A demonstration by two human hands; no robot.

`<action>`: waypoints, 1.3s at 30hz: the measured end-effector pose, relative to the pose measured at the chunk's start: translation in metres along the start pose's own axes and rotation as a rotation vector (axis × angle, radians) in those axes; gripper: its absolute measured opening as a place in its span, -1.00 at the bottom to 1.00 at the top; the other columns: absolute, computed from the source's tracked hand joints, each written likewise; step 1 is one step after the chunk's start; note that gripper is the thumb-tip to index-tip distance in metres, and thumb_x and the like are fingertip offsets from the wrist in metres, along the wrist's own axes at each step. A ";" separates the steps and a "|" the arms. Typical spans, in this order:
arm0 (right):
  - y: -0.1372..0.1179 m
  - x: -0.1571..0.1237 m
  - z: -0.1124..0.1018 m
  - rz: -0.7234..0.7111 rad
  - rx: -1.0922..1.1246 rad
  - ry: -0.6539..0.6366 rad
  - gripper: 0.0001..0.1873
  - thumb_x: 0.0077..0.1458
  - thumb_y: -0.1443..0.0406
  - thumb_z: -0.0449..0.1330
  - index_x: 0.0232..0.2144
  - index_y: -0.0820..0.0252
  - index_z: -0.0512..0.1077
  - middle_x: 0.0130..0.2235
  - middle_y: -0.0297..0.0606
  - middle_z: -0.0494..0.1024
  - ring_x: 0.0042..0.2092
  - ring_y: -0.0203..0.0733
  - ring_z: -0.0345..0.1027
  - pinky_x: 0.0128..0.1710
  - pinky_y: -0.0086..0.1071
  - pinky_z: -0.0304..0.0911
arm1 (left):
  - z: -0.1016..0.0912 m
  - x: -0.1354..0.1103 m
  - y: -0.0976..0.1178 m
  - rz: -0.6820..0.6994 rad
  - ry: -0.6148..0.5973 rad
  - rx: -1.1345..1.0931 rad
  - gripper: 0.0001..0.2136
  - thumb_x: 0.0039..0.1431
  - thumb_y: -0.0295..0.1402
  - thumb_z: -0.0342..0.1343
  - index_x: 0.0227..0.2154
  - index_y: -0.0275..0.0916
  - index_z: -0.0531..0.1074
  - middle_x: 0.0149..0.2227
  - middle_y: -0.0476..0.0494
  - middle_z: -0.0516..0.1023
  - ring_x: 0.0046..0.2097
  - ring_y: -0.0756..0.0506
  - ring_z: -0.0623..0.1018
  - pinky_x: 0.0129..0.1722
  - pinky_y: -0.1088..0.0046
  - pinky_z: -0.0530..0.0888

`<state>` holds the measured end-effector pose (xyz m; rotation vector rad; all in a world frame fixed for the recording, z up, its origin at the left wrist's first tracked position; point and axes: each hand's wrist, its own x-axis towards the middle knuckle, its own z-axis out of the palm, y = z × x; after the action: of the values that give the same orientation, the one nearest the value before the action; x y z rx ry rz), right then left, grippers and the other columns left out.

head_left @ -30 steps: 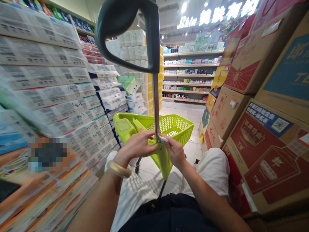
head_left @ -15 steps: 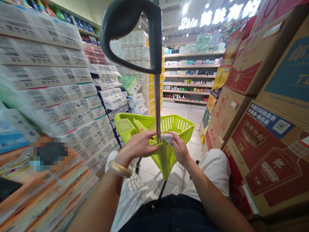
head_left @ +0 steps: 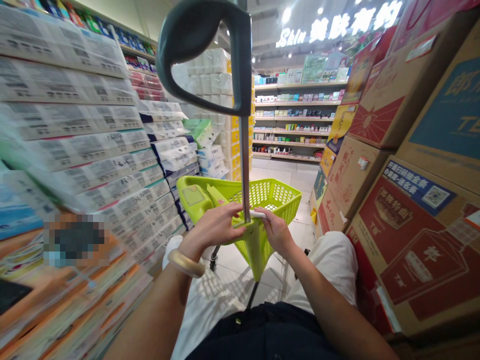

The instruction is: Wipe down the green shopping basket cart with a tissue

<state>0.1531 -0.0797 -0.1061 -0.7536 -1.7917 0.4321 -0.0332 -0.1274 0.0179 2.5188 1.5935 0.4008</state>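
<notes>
A lime-green wheeled shopping basket [head_left: 279,197] stands in the aisle in front of my knees. Its metal pull rod [head_left: 245,165] rises to a grey handle loop [head_left: 204,52] near the camera. My left hand [head_left: 215,227], a gold bangle on its wrist, rests on the basket's near rim with fingers curled beside the rod's base. My right hand [head_left: 275,230] pinches a small white paper or wipe [head_left: 258,214] against the rim just right of the rod.
Stacked tissue and paper packs [head_left: 93,150] wall the left side. Red and brown cartons [head_left: 405,165] are piled on the right. The tiled aisle [head_left: 285,175] runs ahead to shelves of bottles [head_left: 296,120] under a lit sign.
My right hand lifted slightly with the white paper half a second ago, then came back down onto the rim by the rod. My left hand stayed put.
</notes>
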 end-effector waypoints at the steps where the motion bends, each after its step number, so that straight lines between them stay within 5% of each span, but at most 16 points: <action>1: -0.002 0.000 0.000 -0.007 -0.005 0.001 -0.66 0.28 0.36 -0.03 -0.02 0.09 0.45 0.01 -0.18 0.57 0.08 -0.16 0.44 0.12 -0.22 0.35 | 0.000 0.000 0.000 0.003 0.002 0.001 -0.60 0.06 -0.25 0.12 0.01 -0.08 0.42 -0.02 -0.06 0.57 -0.08 -0.13 0.59 -0.15 0.42 0.49; 7: -0.015 -0.006 -0.001 -0.138 -0.004 -0.015 -0.58 0.25 0.41 -0.02 0.09 0.08 0.41 0.09 -0.17 0.51 0.17 -0.14 0.35 0.21 -0.16 0.25 | 0.002 0.000 -0.003 0.031 0.015 -0.029 -0.58 0.05 -0.25 0.13 0.02 -0.10 0.40 -0.01 -0.07 0.57 -0.10 -0.12 0.59 -0.13 0.42 0.49; 13: -0.004 -0.007 0.002 -0.095 -0.123 0.076 -0.52 0.18 0.48 -0.04 0.04 0.07 0.45 0.01 -0.19 0.57 0.12 -0.14 0.40 0.17 -0.16 0.30 | 0.002 0.000 -0.005 0.078 0.052 -0.018 -0.61 0.06 -0.25 0.13 0.00 -0.09 0.41 -0.05 -0.05 0.58 -0.12 -0.10 0.59 -0.15 0.44 0.48; 21: -0.013 -0.012 0.006 -0.234 -0.079 0.004 -0.43 0.14 0.50 0.03 0.17 0.03 0.30 0.13 -0.19 0.46 0.21 -0.13 0.28 0.24 -0.11 0.22 | -0.002 -0.004 0.000 0.079 0.059 -0.010 -0.70 0.10 -0.14 0.10 -0.16 -0.17 0.46 -0.11 -0.10 0.59 -0.15 -0.13 0.59 -0.19 0.42 0.47; 33: 0.009 -0.016 0.010 -0.097 -0.173 0.194 -0.50 0.21 0.48 -0.07 0.10 0.05 0.41 0.05 -0.19 0.54 0.15 -0.13 0.37 0.20 -0.10 0.29 | 0.001 -0.003 -0.002 0.047 0.052 0.042 -0.66 0.10 -0.08 0.09 -0.10 -0.10 0.46 -0.21 -0.04 0.64 -0.21 -0.14 0.61 -0.23 0.43 0.47; 39: -0.005 -0.020 0.013 -0.193 -0.087 0.097 -0.48 0.26 0.46 -0.08 0.18 0.00 0.33 0.14 -0.22 0.47 0.23 -0.17 0.28 0.25 -0.13 0.22 | 0.002 -0.003 -0.003 0.025 0.063 0.066 -0.66 0.11 -0.07 0.07 -0.13 -0.12 0.45 -0.21 -0.05 0.64 -0.20 -0.14 0.61 -0.23 0.43 0.46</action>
<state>0.1438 -0.0956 -0.1215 -0.6427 -1.7807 0.1873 -0.0366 -0.1288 0.0150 2.6014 1.6250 0.4418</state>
